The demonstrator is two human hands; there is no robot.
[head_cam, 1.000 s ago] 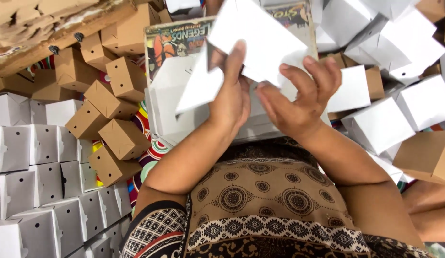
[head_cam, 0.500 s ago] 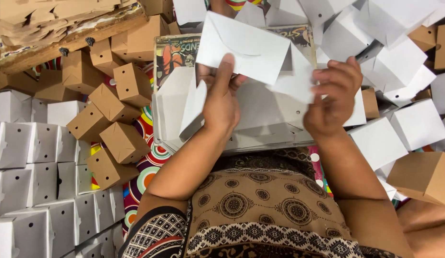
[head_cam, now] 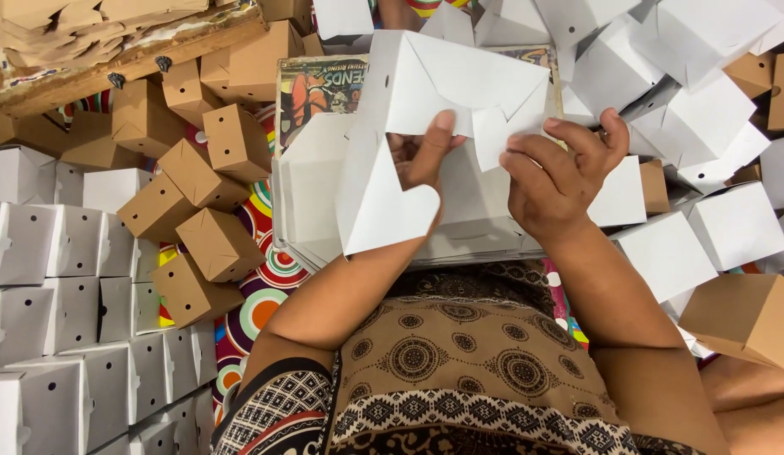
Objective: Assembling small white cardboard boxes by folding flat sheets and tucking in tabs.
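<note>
Both hands are up in front of the person, working one half-folded white box (head_cam: 426, 126). The left hand (head_cam: 417, 160) is tucked inside it, mostly hidden behind a side panel, with the thumb pressed up against the inner face of the top flap, so it is closed on the cardboard. The right hand (head_cam: 554, 181) sits just to the right, its fingers (head_cam: 577, 139) curled and pinching a small notched tab at the box's edge. The two hands are near each other but not touching, the tab between them. Directly beneath them lies one stack of flat white sheets (head_cam: 312, 190), resting across the lap, and behind that stack, beyond the hands, one printed colourful board (head_cam: 320, 88) pokes out. Out past the left hand there is a loose heap of finished brown boxes (head_cam: 215, 181); I count about eight that show clearly, tumbled at all angles on a mat with bright rings (head_cam: 257, 307). Further out on that side stand neat rows of white boxes (head_cam: 64, 329), at least a dozen, too tightly packed to count exactly. Above them, at the far corner, is one pile of flat brown cardboard (head_cam: 80, 25). Past the right hand white boxes (head_cam: 704, 109) lie scattered, roughly ten, with a few brown ones mixed in and one large brown box (head_cam: 741, 320) lower down beside the right forearm.
</note>
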